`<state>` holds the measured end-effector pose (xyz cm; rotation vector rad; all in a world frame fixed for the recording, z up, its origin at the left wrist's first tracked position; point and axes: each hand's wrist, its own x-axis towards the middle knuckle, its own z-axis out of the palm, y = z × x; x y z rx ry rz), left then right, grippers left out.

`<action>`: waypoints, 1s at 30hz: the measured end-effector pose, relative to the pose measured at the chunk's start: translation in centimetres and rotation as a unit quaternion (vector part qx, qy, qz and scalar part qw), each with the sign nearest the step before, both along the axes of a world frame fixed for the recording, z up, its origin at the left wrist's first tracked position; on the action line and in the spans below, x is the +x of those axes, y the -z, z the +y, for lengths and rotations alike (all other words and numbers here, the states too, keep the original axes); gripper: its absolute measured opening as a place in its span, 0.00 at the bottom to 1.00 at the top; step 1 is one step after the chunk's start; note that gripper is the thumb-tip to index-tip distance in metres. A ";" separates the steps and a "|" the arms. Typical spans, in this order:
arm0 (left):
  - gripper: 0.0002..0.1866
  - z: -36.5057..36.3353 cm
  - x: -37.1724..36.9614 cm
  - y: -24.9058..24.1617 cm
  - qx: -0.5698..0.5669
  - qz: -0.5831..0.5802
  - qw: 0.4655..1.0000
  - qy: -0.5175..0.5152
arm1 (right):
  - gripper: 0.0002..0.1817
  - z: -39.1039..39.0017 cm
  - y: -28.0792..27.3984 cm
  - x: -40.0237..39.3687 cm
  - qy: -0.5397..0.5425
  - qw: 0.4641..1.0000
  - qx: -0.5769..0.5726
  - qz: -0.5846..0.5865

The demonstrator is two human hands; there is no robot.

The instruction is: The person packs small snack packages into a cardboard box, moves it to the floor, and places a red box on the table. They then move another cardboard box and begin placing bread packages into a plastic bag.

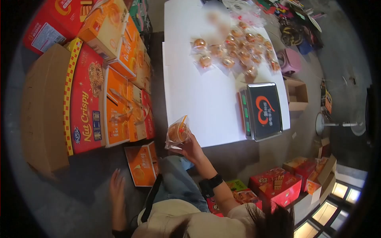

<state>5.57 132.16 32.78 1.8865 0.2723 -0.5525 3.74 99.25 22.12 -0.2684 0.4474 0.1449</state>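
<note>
In my right hand (191, 150) is a round brown bun (178, 131) in a clear plastic wrapper with an orange edge. My fingers close around its lower side, near the table's front left corner. My left hand (117, 183) hangs low at the left, slightly blurred, its fingers stretched out and nothing seen in them. Beside it stands an orange carton (142, 164) on the floor. Several more wrapped buns (245, 51) lie grouped on the far part of the white table (198, 99).
A digital scale (262, 111) with a black top sits at the table's right front edge. Stacked snack cartons (89, 103) rise on the left. Red boxes (276, 184) stand at lower right. An open cardboard box (297, 94) and a pink stool (289, 61) are right of the table.
</note>
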 end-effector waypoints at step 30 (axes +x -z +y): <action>0.19 -62.8 -20.6 -0.1 -0.360 0.347 0.866 -0.012 | 0.20 -51.7 -13.9 -47.8 0.256 0.809 -0.482 0.218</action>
